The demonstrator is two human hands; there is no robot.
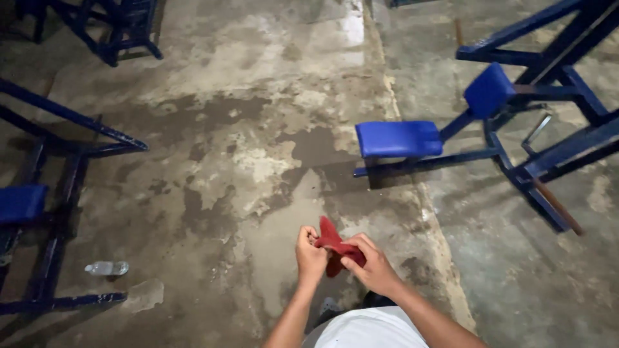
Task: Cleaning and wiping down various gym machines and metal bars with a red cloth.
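One red cloth (332,248) sits between two hands, left (310,256) and right (372,266). One plastic bottle (107,268) lies far left; three blue pads: two (398,138) (488,90) beyond, one (21,202) left.

The cloth (333,248) is deep red, plain, no pattern. The floor (258,142) is grey concrete, blotched with darker brown-grey stains and pale, cream-coloured patches. The bench (400,138) has bright blue pads on a darker navy frame (548,148); another blue pad (20,203) sits on the far side. The bottle (107,268) is clear. The shirt (367,330) is white.
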